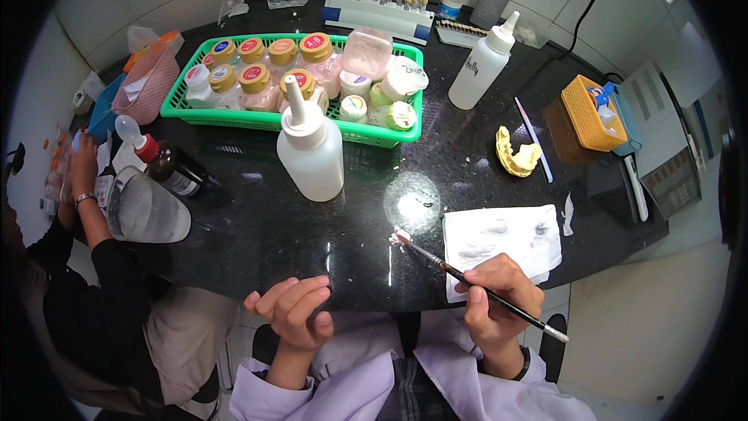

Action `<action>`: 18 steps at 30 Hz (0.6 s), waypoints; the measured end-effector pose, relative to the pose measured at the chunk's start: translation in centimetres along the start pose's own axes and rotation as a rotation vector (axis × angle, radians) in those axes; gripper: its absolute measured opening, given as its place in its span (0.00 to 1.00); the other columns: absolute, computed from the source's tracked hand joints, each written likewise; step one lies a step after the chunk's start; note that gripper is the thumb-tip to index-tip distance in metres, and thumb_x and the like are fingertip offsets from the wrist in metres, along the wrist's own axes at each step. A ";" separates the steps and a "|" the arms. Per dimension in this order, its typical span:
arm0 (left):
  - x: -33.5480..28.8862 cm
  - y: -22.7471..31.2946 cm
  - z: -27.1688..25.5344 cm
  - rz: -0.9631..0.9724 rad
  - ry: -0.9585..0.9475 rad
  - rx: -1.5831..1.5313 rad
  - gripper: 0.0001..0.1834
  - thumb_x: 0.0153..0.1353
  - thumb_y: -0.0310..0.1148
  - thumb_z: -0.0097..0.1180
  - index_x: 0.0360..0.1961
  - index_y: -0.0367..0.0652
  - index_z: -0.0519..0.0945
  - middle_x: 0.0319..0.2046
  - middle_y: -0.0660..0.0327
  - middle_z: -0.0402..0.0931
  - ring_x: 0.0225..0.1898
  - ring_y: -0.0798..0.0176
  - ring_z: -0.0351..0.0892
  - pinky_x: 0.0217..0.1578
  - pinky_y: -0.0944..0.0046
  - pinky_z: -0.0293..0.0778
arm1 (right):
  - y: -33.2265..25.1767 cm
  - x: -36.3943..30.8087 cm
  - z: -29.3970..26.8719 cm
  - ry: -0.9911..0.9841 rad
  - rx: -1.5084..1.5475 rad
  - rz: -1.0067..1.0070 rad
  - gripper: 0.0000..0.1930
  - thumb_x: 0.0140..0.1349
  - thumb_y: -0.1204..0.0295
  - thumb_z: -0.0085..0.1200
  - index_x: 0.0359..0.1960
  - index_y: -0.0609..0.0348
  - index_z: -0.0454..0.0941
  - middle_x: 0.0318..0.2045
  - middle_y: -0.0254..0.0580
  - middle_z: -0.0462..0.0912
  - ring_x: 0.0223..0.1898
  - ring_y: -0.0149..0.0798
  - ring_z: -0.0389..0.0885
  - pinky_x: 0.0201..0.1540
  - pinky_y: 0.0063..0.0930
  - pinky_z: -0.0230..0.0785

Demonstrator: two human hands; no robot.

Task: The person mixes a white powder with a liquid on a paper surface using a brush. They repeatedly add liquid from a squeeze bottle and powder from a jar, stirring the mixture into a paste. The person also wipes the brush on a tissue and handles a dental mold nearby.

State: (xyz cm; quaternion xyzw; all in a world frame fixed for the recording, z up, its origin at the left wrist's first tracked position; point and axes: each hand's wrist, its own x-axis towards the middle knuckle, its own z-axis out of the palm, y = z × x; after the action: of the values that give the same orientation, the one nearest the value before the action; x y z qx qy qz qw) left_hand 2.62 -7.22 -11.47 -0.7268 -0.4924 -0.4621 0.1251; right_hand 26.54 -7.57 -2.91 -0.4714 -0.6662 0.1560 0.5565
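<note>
My right hand [499,304] pinches a thin paintbrush [425,254] by its black handle. The brush tip touches a small crumbly pile of pale pink-white material [399,237] on the black tabletop. My left hand [294,313] hovers at the table's front edge, fingers loosely bent and thumb apart, with nothing visible in it. Beneath and beyond my right hand lies a folded white cloth or tissue [506,235] with grey smudges. A yellowish dental cast [516,153] rests farther back, beside a slim pale lilac tool [534,140].
A white nozzle bottle [312,160] stands before a green basket [296,126] of jars; another nozzle bottle [481,66] is behind. Left are a water-filled container [152,210], a brown bottle [175,169] and a co-worker's arm [93,222]. A yellow basket [590,113] sits right.
</note>
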 end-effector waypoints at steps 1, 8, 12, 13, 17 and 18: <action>0.0 0.0 0.0 0.000 0.000 0.001 0.12 0.68 0.45 0.38 0.39 0.52 0.71 0.36 0.70 0.81 0.48 0.64 0.67 0.63 0.54 0.45 | -0.1 0.0 0.1 0.016 0.010 0.001 0.07 0.49 0.83 0.56 0.32 0.69 0.79 0.19 0.42 0.81 0.22 0.35 0.80 0.26 0.23 0.70; -0.1 0.0 0.1 0.001 0.005 0.007 0.13 0.69 0.45 0.38 0.39 0.52 0.71 0.36 0.70 0.81 0.48 0.64 0.67 0.63 0.54 0.45 | -0.1 0.1 0.1 0.023 0.016 0.008 0.07 0.49 0.83 0.57 0.32 0.69 0.79 0.20 0.43 0.81 0.23 0.35 0.80 0.27 0.23 0.70; 0.0 0.0 0.1 -0.004 0.005 0.008 0.13 0.69 0.46 0.38 0.39 0.52 0.70 0.36 0.70 0.81 0.48 0.64 0.67 0.63 0.54 0.45 | -0.3 0.3 0.1 -0.016 -0.011 0.021 0.08 0.48 0.84 0.56 0.32 0.69 0.79 0.20 0.43 0.81 0.23 0.35 0.80 0.27 0.23 0.70; 0.0 0.0 0.1 -0.006 0.004 0.007 0.13 0.69 0.46 0.38 0.39 0.52 0.70 0.36 0.70 0.81 0.48 0.64 0.67 0.63 0.54 0.45 | -0.2 0.3 0.1 0.001 0.002 0.017 0.08 0.48 0.84 0.56 0.32 0.69 0.79 0.20 0.43 0.81 0.23 0.35 0.80 0.27 0.23 0.70; -0.1 0.0 0.0 -0.005 -0.001 0.000 0.13 0.70 0.46 0.38 0.39 0.52 0.71 0.36 0.70 0.81 0.48 0.63 0.68 0.63 0.54 0.45 | -0.1 0.1 0.0 0.023 0.006 0.017 0.08 0.48 0.84 0.56 0.32 0.69 0.80 0.20 0.43 0.81 0.22 0.35 0.80 0.26 0.23 0.70; -0.1 0.0 0.0 -0.007 -0.003 0.003 0.13 0.70 0.46 0.38 0.39 0.52 0.71 0.36 0.70 0.81 0.48 0.63 0.68 0.63 0.54 0.45 | -0.1 0.1 0.0 0.017 -0.005 0.022 0.08 0.48 0.84 0.56 0.32 0.69 0.79 0.20 0.43 0.81 0.22 0.35 0.80 0.26 0.23 0.70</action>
State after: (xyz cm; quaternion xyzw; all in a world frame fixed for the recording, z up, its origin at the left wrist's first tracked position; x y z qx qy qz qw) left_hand 2.59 -7.28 -11.53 -0.7257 -0.4957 -0.4608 0.1238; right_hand 26.46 -7.53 -2.76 -0.4813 -0.6565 0.1562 0.5594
